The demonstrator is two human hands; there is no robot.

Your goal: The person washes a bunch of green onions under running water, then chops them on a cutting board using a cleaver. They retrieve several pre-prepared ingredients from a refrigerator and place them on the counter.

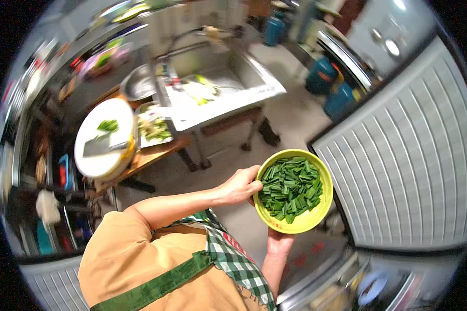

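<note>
A yellow-green bowl (327, 194) of chopped green leaves (292, 186), perhaps garlic leaves or chives, is held out in front of my body. My left hand (239, 186) grips its left rim, thumb resting over the edge. Beneath the near side, my right hand (281, 244) supports the bowl; its fingers are hidden under it. Red writing marks the inside of the bowl near its lower rim. The cut pieces cover most of the bottom, leaving the right wall bare.
A thick round white cutting board (89, 167) bears a cleaver (97, 147) and a green leaf bunch (108, 125). Beside it are a tray of cut vegetables (153, 126), a metal basin (138, 83) and a steel sink (233, 95). A ribbed pale panel (401, 163) stands at right; blue cylinders (340, 99) lie beyond.
</note>
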